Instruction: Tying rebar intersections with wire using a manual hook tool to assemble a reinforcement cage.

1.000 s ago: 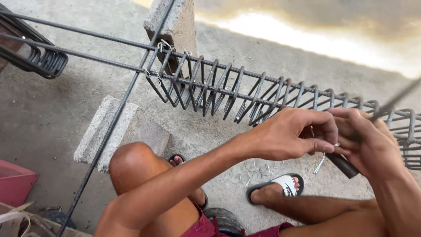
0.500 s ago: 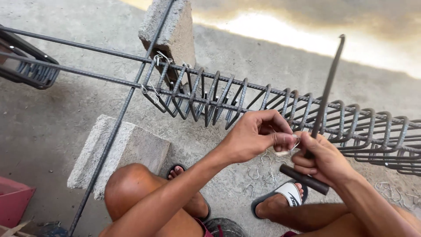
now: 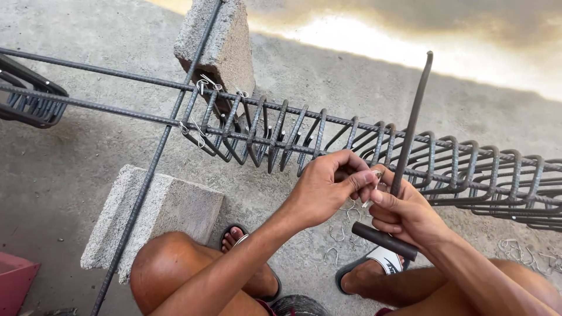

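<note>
Left hand [image 3: 328,187] fingers are closed, pinching a short tie wire [image 3: 370,196] at the fingertips. Right hand [image 3: 404,213] fingers grip the hooked tying tool [image 3: 407,134], touching the wire. Keep the wire taut, just before the rebar cage [image 3: 445,169].

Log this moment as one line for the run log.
left hand: pinching tie wire | right hand: gripping hooked tying tool | rebar cage: resting across concrete blocks

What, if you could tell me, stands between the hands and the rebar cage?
Nothing visible does. The left hand pinches a wire tie, the right hand holds the hook tool, and both are right in front of the rebar cage.
</note>
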